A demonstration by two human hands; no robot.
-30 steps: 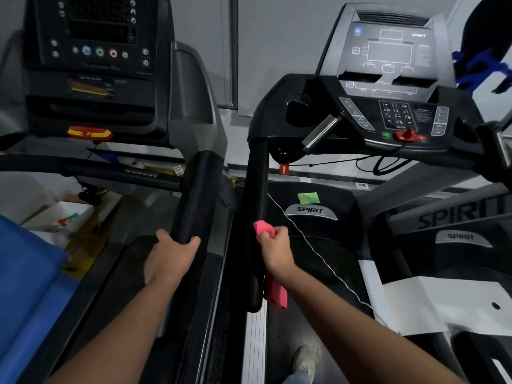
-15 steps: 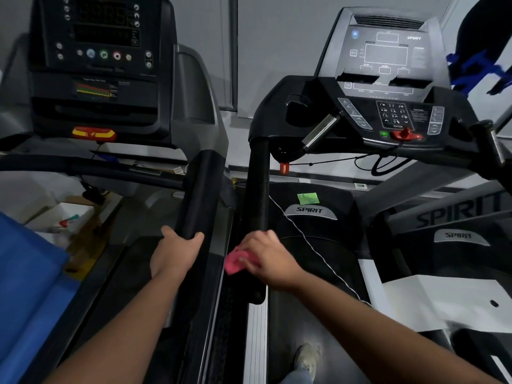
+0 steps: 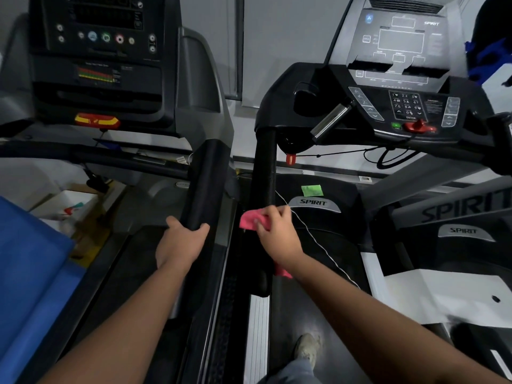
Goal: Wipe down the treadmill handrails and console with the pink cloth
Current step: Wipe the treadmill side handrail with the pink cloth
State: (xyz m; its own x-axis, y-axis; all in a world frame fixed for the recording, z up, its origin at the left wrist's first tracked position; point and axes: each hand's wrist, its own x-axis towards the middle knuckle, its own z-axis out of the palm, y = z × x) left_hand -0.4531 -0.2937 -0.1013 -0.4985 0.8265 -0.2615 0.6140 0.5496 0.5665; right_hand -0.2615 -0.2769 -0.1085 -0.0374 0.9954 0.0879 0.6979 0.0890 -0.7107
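Note:
My right hand (image 3: 277, 234) holds the pink cloth (image 3: 252, 221) wrapped around the black left handrail (image 3: 264, 167) of the Spirit treadmill, near the rail's lower end. A corner of the cloth hangs out below my wrist. The treadmill's console (image 3: 401, 79) with keypad and red safety key sits up at the right. My left hand (image 3: 180, 242) grips the end of the neighbouring treadmill's padded black handrail (image 3: 203, 184).
A second treadmill with a dark console (image 3: 97, 51) stands at the left. A thin white cord (image 3: 313, 236) runs down past my right hand. A blue mat (image 3: 30, 273) and a cardboard box (image 3: 69, 203) lie at the far left. My shoe (image 3: 306, 347) is on the belt.
My right hand slid the cloth down the handrail, then back up a little, turning it around the rail. My left hand stayed on the neighbouring rail.

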